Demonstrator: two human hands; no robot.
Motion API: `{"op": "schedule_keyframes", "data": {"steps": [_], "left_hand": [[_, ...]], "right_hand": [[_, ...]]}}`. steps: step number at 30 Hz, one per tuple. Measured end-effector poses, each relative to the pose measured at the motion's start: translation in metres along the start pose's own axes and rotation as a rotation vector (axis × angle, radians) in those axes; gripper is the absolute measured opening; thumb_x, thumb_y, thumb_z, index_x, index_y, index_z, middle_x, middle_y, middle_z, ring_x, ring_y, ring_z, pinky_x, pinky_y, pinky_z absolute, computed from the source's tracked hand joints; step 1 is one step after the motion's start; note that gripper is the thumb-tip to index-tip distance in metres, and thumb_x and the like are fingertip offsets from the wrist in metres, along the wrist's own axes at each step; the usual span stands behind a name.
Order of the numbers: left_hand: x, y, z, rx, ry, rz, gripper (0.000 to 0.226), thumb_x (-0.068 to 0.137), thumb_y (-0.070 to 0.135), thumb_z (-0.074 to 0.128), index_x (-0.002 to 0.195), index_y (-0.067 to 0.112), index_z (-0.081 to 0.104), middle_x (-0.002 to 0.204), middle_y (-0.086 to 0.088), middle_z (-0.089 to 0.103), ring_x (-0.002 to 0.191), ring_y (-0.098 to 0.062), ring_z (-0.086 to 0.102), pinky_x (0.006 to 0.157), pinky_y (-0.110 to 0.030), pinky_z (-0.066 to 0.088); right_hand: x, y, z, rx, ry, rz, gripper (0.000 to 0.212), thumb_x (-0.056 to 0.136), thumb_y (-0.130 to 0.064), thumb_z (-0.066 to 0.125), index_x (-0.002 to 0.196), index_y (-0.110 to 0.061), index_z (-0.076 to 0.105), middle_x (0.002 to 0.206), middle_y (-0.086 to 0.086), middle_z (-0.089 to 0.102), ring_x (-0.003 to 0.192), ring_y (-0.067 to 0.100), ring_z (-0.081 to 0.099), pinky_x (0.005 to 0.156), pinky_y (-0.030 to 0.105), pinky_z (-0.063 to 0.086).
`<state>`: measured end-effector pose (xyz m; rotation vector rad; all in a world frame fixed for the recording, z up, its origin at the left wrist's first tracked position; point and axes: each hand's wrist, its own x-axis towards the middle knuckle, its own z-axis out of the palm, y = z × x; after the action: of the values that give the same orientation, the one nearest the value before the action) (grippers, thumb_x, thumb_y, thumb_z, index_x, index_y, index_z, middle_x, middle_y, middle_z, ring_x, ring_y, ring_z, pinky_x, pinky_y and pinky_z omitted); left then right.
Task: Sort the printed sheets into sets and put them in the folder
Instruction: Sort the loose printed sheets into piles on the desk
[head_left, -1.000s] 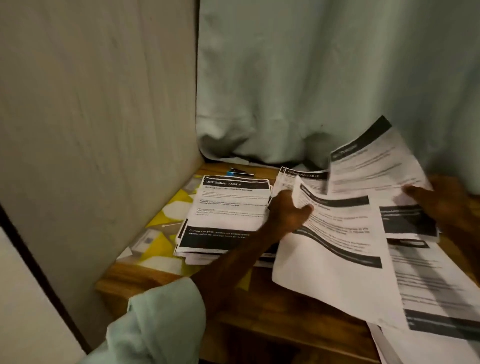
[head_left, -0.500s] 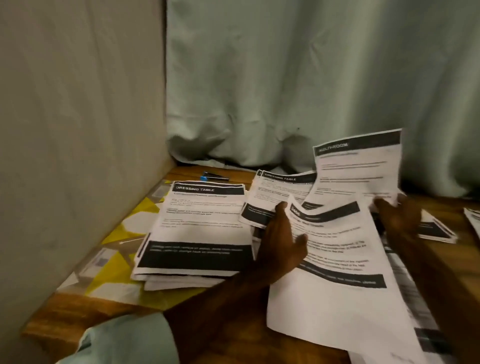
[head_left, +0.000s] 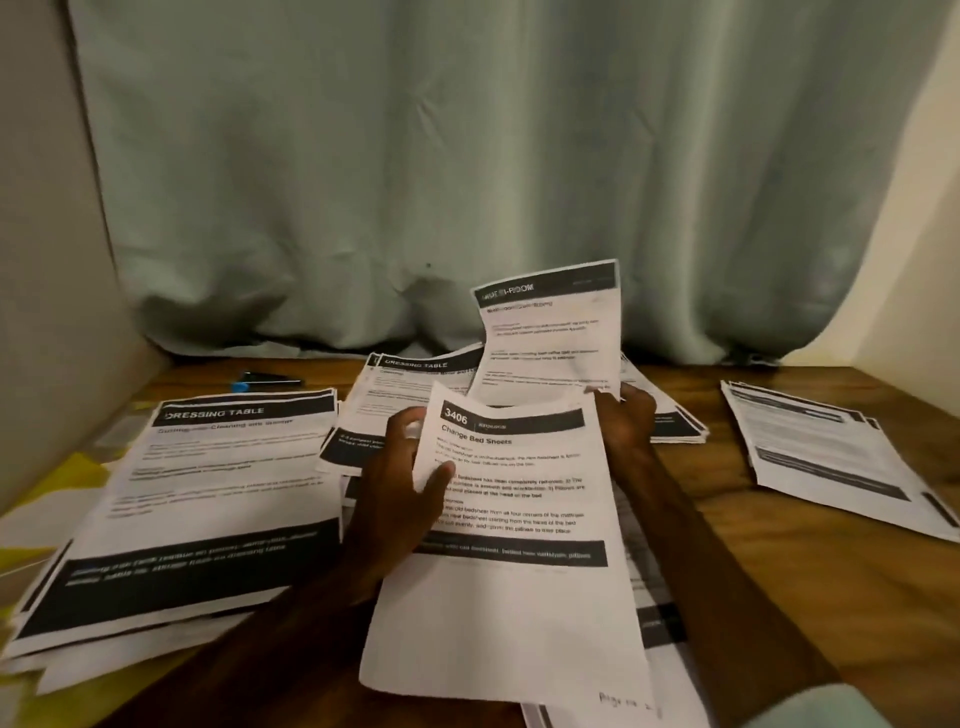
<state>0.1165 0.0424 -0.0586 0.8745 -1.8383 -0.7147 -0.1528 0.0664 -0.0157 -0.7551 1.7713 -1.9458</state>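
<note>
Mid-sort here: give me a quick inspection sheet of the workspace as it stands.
Surface: wooden table, mostly under paper.
Job's things: Dressing Table pile at left, a second pile behind centre, a third pile at right; folder not identifiable.
Clutter: pen with blue cap at back left; yellow patterned item under the left pile.
Grippers: left hand grips the Change Bed Sheets sheet; right hand pinches a raised sheet.
Cables: nothing seen.
Surroundings: curtain behind, plain panel at left.

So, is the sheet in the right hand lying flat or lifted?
Lifted. The right hand pinches its lower edge, and the sheet stands nearly upright, slightly curled.
</note>
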Motion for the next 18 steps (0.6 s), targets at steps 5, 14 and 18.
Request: {"op": "schedule_keyframes", "data": {"steps": [5,14,18], "left_hand": [[-0.005,-0.003,0.006,0.041,-0.083,-0.003,0.066,0.09,0.031,0.074,0.14,0.034,0.031,0.112,0.037,0.049,0.093,0.031,0.053,0.071,0.003,0.044],[-0.01,0.006,0.009,0.092,-0.148,0.002,0.059,0.09,0.054,0.062,0.139,0.035,0.035,0.119,0.033,0.048,0.1,0.01,0.058,0.071,0.002,0.043],[-0.013,0.014,0.008,0.068,-0.195,-0.012,0.05,0.097,0.035,0.064,0.13,0.038,0.026,0.109,0.041,0.038,0.086,0.038,0.045,0.073,0.006,0.04]], "right_hand": [[0.026,-0.026,-0.028,0.233,0.133,0.019,0.029,0.087,-0.004,0.067,0.115,0.004,0.069,0.113,0.016,0.073,0.103,0.039,0.07,0.087,0.046,0.058],[0.03,-0.04,-0.01,0.321,0.048,0.131,0.035,0.091,-0.004,0.069,0.126,-0.002,0.065,0.125,0.012,0.069,0.102,0.027,0.069,0.075,0.036,0.058],[0.021,-0.016,-0.002,0.377,-0.002,0.247,0.041,0.091,-0.003,0.068,0.131,-0.007,0.062,0.126,0.012,0.07,0.11,0.027,0.069,0.071,0.033,0.061]]}}
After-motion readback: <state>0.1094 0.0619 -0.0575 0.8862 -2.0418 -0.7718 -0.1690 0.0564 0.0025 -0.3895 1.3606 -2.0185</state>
